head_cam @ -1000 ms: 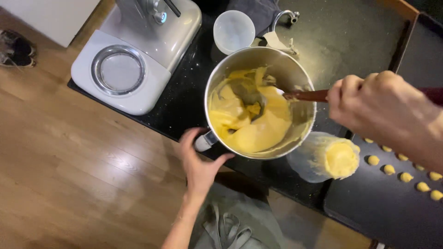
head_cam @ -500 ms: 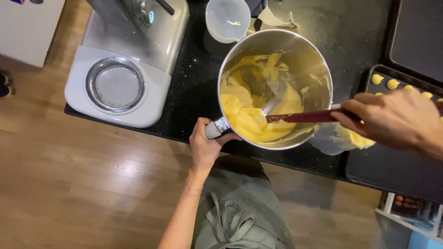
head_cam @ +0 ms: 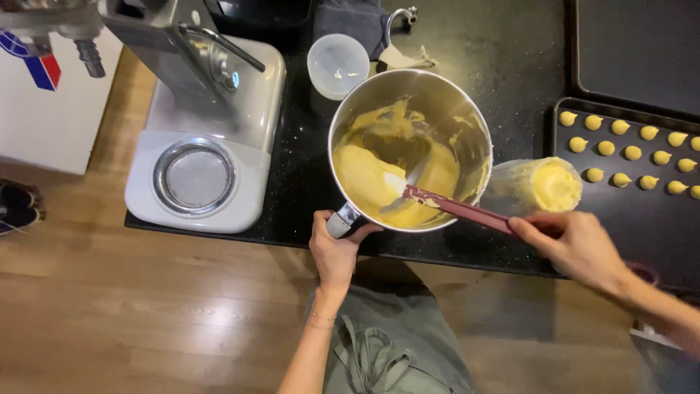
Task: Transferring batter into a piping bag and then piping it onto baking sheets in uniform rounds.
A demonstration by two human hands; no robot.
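A: Quickly, why is the left hand (head_cam: 337, 248) wrapped round the handle?
B: Steadies the steel mixing bowl (head_cam: 410, 149) at the counter's (head_cam: 292, 197) front edge while the right hand (head_cam: 576, 244), fingers closed on the red spatula (head_cam: 456, 208), scrapes yellow batter (head_cam: 372, 182).
A: Obstacles?
B: Filled piping bag (head_cam: 539, 186) just beside the bowl, baking tray (head_cam: 583, 197) at the right edge, stand mixer (head_cam: 204, 138) left.

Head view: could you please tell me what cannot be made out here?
- Spatula blade: sunk in batter inside the bowl.
- Bowl handle: covered by the left hand.
- Right hand: motion-blurred, so the grip is unclear.
- Tray of dough dots: cut off by the right edge.
- Mixer head: cut off by the top edge.
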